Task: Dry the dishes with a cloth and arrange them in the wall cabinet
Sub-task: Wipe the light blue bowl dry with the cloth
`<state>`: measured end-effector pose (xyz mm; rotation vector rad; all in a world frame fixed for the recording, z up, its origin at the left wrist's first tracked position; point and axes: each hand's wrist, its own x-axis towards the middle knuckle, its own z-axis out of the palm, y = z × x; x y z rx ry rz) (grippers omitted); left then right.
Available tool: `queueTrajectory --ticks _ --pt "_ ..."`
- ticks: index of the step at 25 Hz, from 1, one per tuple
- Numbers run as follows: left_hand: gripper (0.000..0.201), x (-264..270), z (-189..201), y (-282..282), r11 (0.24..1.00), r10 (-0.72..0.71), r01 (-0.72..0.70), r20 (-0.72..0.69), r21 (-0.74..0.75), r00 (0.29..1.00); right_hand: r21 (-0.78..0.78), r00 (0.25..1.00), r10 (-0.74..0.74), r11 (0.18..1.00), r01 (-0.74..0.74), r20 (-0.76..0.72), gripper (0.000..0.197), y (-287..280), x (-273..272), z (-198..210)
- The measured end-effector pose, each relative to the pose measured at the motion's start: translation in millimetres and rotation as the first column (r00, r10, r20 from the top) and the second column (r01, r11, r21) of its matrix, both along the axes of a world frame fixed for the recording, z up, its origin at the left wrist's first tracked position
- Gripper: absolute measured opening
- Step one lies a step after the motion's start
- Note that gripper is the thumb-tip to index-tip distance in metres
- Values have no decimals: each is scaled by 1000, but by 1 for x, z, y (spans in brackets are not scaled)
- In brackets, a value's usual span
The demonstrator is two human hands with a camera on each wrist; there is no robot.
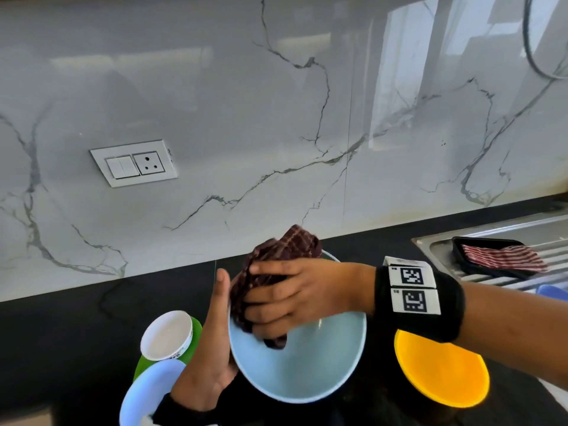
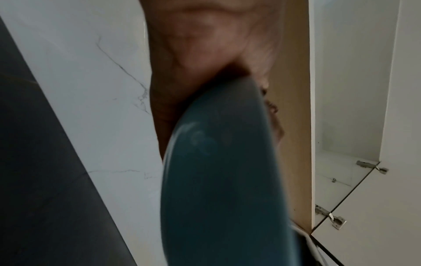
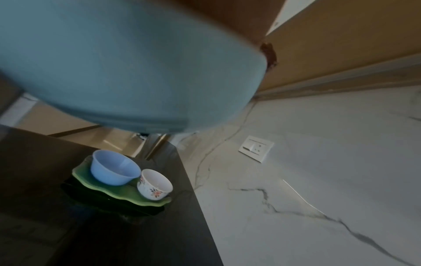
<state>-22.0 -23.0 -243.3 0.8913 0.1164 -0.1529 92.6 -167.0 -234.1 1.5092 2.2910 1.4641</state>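
Right hand [image 1: 295,290] fingers [image 1: 261,321] curled round dark checked cloth [image 1: 285,244], pressing it inside light blue bowl [image 1: 307,370]. Left hand [image 1: 212,342] grips bowl's left rim, thumb up, bowl tilted above the black table [image 1: 61,333]. On the table's left side a green plate [image 3: 118,192] carries a pale blue bowl [image 3: 114,169] and white floral cup [image 3: 154,183]. Yellow plate [image 1: 442,370] right of the held bowl.

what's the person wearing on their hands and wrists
Both hands are bare, with no gloves or rings visible. The right wrist carries a wide black band with a white block on top bearing two square black-and-white coded markers. The left wrist shows a black band too, mostly cut off at the frame's bottom edge. The right forearm is bare, with no sleeve in view.
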Motion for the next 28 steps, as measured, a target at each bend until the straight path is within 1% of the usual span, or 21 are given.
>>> queueTrajectory --ticks 1,2,3,4,6,7,8,10,11,12,14,15,18,21,23,24,26,27,28 --pt "81 -1 0 0 994 -56 51 -44 -101 997 -23 996 84 996 -84 -31 18 4 -5 1" --pt "80 -2 0 0 979 -96 86 -46 -187 994 -40 991 126 991 -128 -49 19 8 -9 2" --pt "84 -2 -1 -1 968 -103 93 -32 -232 994 -53 990 128 990 -131 -51 20 9 -11 2" --pt "88 -3 -4 -1 969 -77 70 -20 -237 997 -66 993 106 992 -109 -46 21 11 -10 2" --pt "89 -5 -8 -1 986 -16 14 -14 -166 1000 -76 999 30 997 -32 -34 24 8 -7 0" --pt "88 -6 -7 0 990 -22 21 -2 -136 1000 -84 999 -38 996 35 -25 26 5 -6 -1" --pt "88 -6 -7 0 994 -29 29 6 -104 1000 -110 990 -138 984 137 -4 31 0 -4 -3" --pt "92 -4 -11 5 1000 -3 4 41 -26 999 -175 928 -370 912 372 42 52 -13 -1 -5" --pt "90 -3 -14 7 1000 26 -27 64 10 998 -187 885 -464 867 462 33 62 -19 1 -6" --pt "83 -1 -17 8 997 64 -67 87 38 994 -184 843 -538 828 529 3 69 -24 2 -7" --pt "65 3 -24 8 989 120 -131 148 67 982 -165 760 -646 759 630 -73 75 -28 1 -7" --pt "61 6 -26 7 985 137 -152 172 78 975 -161 716 -689 723 672 -108 77 -30 -1 -8" --pt "65 13 -31 6 963 221 -248 224 101 949 -199 590 -769 636 746 -246 76 -35 -11 -16" --pt "78 19 -35 8 916 347 -385 260 110 901 -310 491 -792 599 738 -362 73 -40 -24 -30" --pt "80 20 -36 8 890 408 -445 268 97 873 -438 412 -787 604 666 -459 73 -42 -35 -37" --pt "79 19 -37 8 882 424 -462 270 95 864 -501 380 -776 620 603 -503 74 -43 -40 -41" --pt "79 17 -35 5 874 433 -474 274 104 859 -581 353 -725 687 437 -592 73 -42 -49 -47" --pt "77 16 -34 4 869 437 -480 276 115 856 -600 318 -684 729 330 -657 71 -39 -55 -49" --pt "72 15 -33 2 863 441 -489 283 125 851 -598 254 -637 771 220 -728 70 -35 -60 -50"
